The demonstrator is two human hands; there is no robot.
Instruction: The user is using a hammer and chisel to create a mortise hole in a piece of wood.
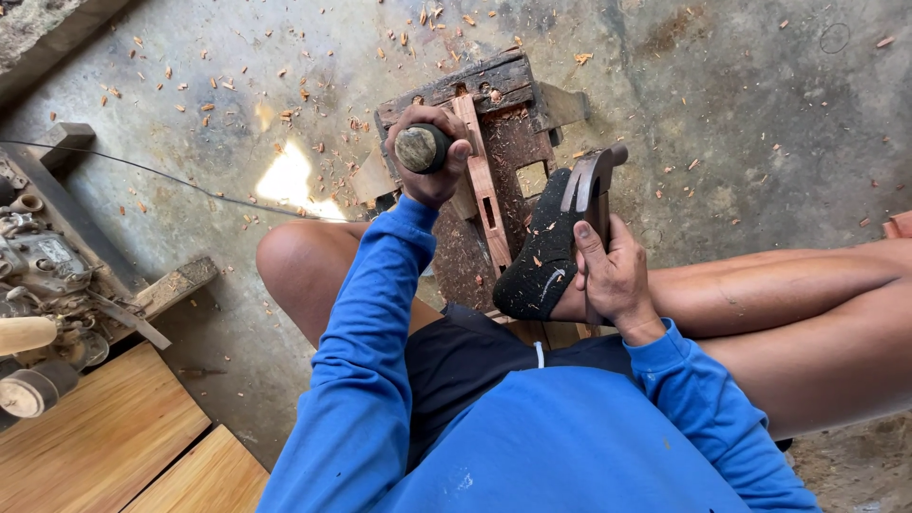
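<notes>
My right hand (616, 275) is nearest to me, at about 5 o'clock from the middle of the view. It is clenched around a hammer (591, 190) with a metal head, the thumb lying along the handle, and the head of the hammer points toward 12 o'clock. Just beside this hand, at its 9 o'clock, my foot in a black sandal (540, 255) rests on the work — the sole has small wood chips on it.

A little farther, my left hand (429, 161) is closed around the round dark handle of a chisel (422, 148), which stands almost upright so I see its worn end. Under it lies a narrow reddish wood piece (480, 176) with a slot, on a low dark wooden block (499, 85) that serves as my bench.

Beyond, the concrete floor (741, 85) is covered with wood chips (294, 90). At 9 o'clock stands a machine (43, 266), with light boards (104, 437) near it.
</notes>
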